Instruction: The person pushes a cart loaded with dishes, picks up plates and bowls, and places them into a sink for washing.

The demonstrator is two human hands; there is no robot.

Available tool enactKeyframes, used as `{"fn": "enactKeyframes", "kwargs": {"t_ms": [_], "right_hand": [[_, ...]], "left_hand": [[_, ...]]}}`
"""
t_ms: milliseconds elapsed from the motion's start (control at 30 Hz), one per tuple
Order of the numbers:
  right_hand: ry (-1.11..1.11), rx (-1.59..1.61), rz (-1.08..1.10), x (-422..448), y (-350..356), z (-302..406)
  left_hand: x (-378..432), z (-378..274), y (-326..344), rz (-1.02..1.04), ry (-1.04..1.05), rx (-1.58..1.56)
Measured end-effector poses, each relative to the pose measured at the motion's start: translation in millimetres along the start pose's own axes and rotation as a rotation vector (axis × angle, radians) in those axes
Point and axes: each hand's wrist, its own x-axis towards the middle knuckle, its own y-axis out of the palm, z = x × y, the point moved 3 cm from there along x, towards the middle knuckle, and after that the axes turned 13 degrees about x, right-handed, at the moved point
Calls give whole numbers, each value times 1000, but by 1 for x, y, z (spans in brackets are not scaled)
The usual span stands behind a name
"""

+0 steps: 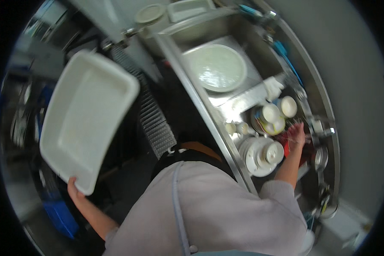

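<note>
My left hand grips the near corner of a large white plastic tub, held out over the floor at the left, its inside facing up and showing nothing in it. My right hand is over the right-hand basin of a steel sink, beside a red thing partly hidden under it. Its fingers are blurred, and I cannot tell whether it holds anything. Left of it stand white cups in a cluster. Nearer me is a stack of white plates with small dishes on top.
A large round pale green dish or basin lies in the far part of the sink. A white cloth rests on the divider. Blue-handled brush and taps line the back ledge. Metal floor grating runs between sink and tub; a blue crate is lower left.
</note>
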Motion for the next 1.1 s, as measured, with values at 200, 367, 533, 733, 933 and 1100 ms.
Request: {"fn": "enactKeyframes", "kwargs": {"t_ms": [200, 367, 533, 733, 933, 1100], "right_hand": [[-126, 92, 2, -18, 23, 19], [-249, 10, -13, -34, 31, 29], [-31, 146, 125, -46, 28, 27], [30, 133, 268, -26, 14, 16], [15, 191, 147, -21, -10, -2], [160, 237, 50, -21, -15, -12]], "left_hand": [[133, 1, -21, -121, 99, 10], [171, 23, 8, -340, 66, 64], [89, 9, 79, 217, -52, 277], [-20, 36, 252, 988, 35, 713], [-117, 70, 421, 1117, 263, 1135], [-167, 82, 546, 1281, 502, 1360]]}}
